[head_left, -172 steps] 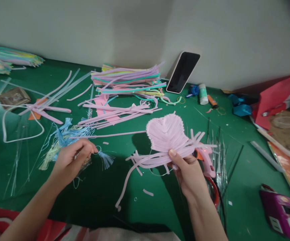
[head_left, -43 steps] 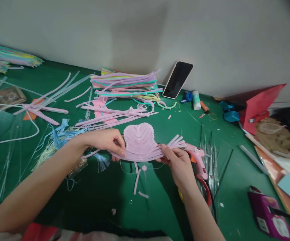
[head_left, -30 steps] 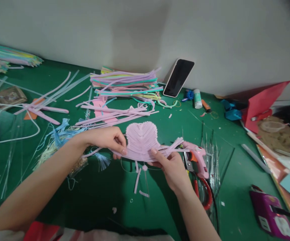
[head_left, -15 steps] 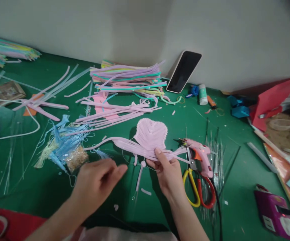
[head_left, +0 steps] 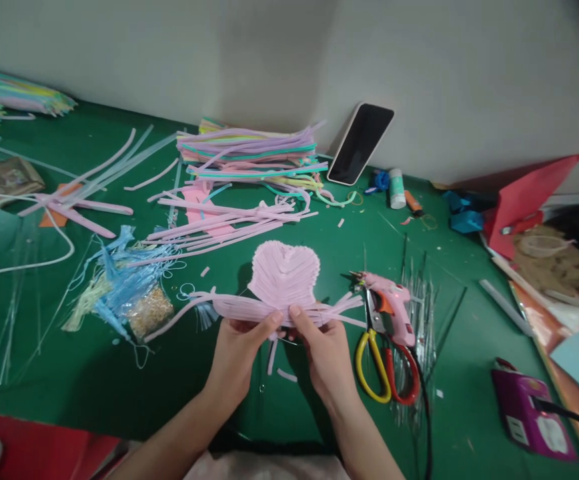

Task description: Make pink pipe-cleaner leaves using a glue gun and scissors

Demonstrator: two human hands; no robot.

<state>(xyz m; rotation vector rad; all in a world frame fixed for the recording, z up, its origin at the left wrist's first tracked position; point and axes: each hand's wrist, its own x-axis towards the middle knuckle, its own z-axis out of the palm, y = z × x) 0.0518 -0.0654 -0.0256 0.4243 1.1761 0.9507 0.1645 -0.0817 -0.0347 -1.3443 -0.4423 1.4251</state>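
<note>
Both hands grip a pale pink pipe-cleaner piece (head_left: 284, 273), made of a ribbed, leaf-like panel above a sideways bundle of stems. My left hand (head_left: 242, 350) pinches the bundle just left of its middle, thumb on top and fingers beneath. Close beside it, my right hand (head_left: 327, 343) holds the same bundle in the same way, its thumb near the other thumb. Loose stem ends stick out to both sides. Below the hands hangs or lies a short pink stem (head_left: 271, 357); its upper end is hidden.
Right of my hands lie a pink glue gun (head_left: 392, 303) and scissors (head_left: 374, 360) with yellow and red handles. Behind are bundled pipe cleaners (head_left: 249, 147) and a leaning phone (head_left: 361, 143). Blue tassels (head_left: 129, 273) and a bead bag (head_left: 149, 312) lie left. A purple device (head_left: 532, 413) sits right.
My left hand has moved right and taken hold of the pink pipe-cleaner piece. The piece has shifted slightly left and lies more level, with my right hand still on it.
</note>
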